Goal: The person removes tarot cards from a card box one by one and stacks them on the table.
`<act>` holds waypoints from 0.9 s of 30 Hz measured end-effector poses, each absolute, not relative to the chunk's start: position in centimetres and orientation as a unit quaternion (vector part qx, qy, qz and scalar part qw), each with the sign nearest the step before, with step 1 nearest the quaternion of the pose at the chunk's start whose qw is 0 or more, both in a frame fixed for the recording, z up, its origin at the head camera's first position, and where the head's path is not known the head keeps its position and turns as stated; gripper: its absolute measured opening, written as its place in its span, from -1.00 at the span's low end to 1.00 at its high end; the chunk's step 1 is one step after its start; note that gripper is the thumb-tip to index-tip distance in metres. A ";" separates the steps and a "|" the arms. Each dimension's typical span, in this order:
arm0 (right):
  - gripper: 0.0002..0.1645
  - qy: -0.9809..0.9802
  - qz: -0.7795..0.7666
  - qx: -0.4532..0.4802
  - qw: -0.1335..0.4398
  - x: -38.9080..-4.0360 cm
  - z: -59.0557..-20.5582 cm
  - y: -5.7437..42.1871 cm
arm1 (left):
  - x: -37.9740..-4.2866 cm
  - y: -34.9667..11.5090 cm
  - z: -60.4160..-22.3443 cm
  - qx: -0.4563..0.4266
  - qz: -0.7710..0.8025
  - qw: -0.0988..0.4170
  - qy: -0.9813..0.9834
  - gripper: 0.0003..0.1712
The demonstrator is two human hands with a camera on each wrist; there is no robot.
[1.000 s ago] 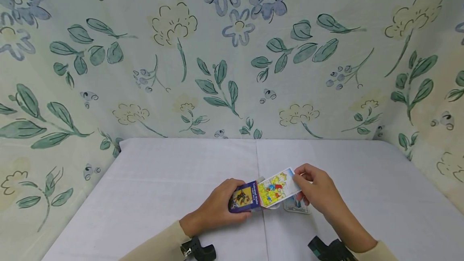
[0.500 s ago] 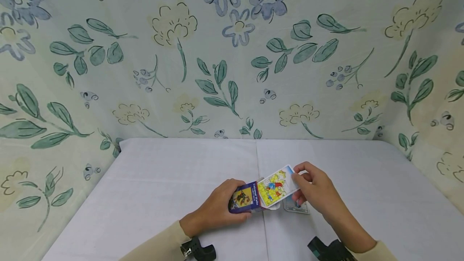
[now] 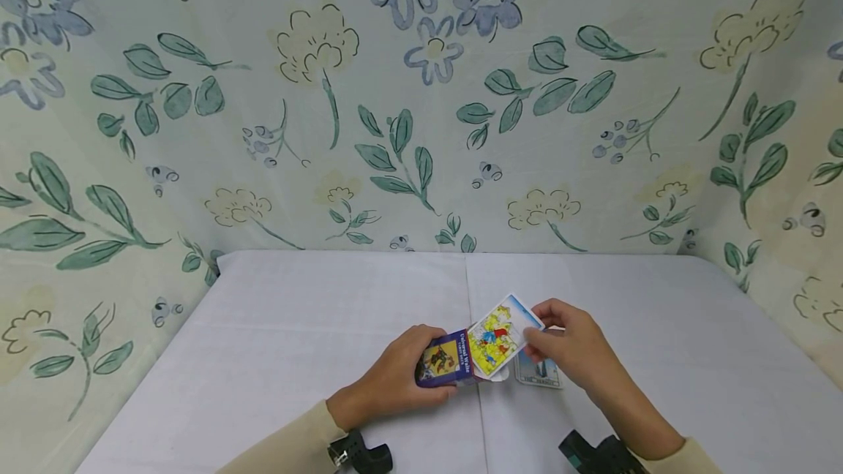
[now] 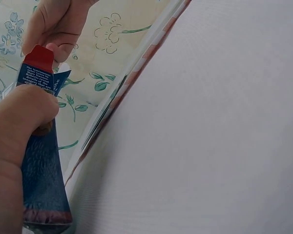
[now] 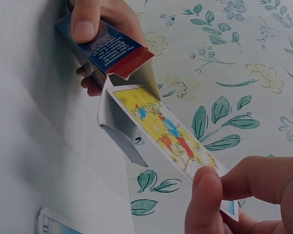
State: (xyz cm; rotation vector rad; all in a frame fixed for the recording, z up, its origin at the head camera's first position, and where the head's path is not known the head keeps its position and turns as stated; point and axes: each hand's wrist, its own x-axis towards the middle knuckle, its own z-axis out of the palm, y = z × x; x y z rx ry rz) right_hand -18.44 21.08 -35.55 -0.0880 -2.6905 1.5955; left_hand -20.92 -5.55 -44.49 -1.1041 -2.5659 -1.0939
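My left hand (image 3: 395, 371) grips a blue tarot card box (image 3: 443, 361) with a picture on its front, tilted with its open end to the right. Sticking partly out of that end is a tarot card (image 3: 495, 336) with a yellow scene and white border. My right hand (image 3: 571, 339) pinches its outer end between thumb and fingers. In the right wrist view the thumb (image 5: 205, 195) lies on the card face, and the box flaps (image 5: 121, 126) stand open. Below the right hand a stack of cards (image 3: 541, 371) lies on the table, partly covered by the hand.
A white cloth covers the table (image 3: 296, 313), with a crease (image 3: 469, 284) running down its middle. Behind it hangs a floral curtain (image 3: 395, 152). Black wrist cameras (image 3: 362, 452) are strapped to both wrists.
The card has swung so its outer end points more upward and left. My right fingers have shifted slightly left along its lower corner. The left hand and box stay in place.
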 end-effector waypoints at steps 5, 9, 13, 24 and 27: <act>-0.63 -0.868 0.496 -0.022 0.011 -18.4 -35.5 21.1 | -20.9 -5.5 -44.4 -0.366 -0.365 0.068 -0.854 -0.17; -0.64 -0.878 0.478 -0.020 0.020 -18.3 -35.5 21.1 | -20.9 -5.6 -44.4 -0.363 -0.368 0.063 -0.854 -0.18; -0.65 -0.880 0.475 -0.020 0.022 -18.2 -35.4 21.1 | -20.9 -5.5 -44.4 -0.358 -0.370 0.056 -0.856 -0.18; -0.69 -0.881 0.473 -0.014 0.023 -18.2 -35.3 21.2 | -20.9 -5.5 -44.5 -0.358 -0.370 0.048 -0.856 -0.19; -0.69 -0.879 0.476 -0.016 0.022 -18.2 -35.4 21.2 | -20.9 -5.5 -44.5 -0.357 -0.371 0.044 -0.856 -0.19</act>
